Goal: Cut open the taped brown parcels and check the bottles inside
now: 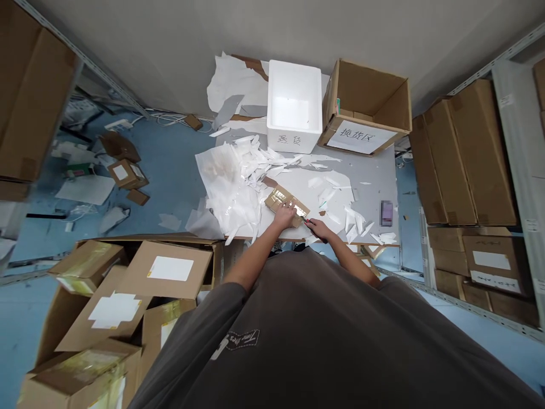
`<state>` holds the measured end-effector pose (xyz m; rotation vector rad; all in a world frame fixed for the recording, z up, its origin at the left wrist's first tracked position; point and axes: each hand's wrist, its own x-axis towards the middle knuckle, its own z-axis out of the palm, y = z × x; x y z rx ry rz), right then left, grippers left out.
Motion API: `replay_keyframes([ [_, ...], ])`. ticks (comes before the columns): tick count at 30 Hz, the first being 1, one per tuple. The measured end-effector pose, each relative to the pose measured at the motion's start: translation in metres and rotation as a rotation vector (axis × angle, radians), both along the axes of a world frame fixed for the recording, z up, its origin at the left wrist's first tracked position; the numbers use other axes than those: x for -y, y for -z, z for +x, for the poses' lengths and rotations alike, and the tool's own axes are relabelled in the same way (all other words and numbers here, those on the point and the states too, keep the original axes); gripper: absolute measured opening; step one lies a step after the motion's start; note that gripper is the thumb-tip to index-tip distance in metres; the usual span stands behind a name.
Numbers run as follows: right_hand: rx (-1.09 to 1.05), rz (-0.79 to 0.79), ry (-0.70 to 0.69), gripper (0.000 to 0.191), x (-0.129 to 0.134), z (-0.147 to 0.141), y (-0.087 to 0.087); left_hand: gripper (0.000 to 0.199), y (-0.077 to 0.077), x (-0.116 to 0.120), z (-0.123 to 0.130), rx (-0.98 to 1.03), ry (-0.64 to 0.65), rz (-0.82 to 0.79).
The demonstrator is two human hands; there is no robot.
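Observation:
A small taped cardboard box (276,199) lies at a slant on the table in front of me, with shiny clear tape across its top. My left hand (286,215) holds this box down, its fingers curled over the upper face. My right hand (318,228) is closed around a utility knife (305,220) with red and black parts. The knife's tip meets the right end of the box, near a white label. Scraps of white paper (255,162) and a translucent plastic bag (219,176) lie around the box.
A white foam box (294,136) and an open carton (364,136) with a handwritten sign stand at the table's back. A phone-like object (386,213) lies at right. Cartons (179,261) fill a large box at lower left. Loaded shelves (477,159) flank the right side.

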<state>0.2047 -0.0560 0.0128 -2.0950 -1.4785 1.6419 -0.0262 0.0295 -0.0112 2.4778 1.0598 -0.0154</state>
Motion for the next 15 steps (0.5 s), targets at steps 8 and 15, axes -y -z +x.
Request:
replay_keyframes([
  [8, -0.189, -0.057, 0.163, 0.043, 0.031, -0.019, 0.013, 0.074, -0.006, 0.002, 0.009, -0.029, -0.022, 0.021],
  [15, -0.159, 0.015, 0.177, 0.044, 0.046, 0.03, 0.005, 0.067, -0.005, -0.008, 0.007, -0.014, -0.124, -0.08],
])
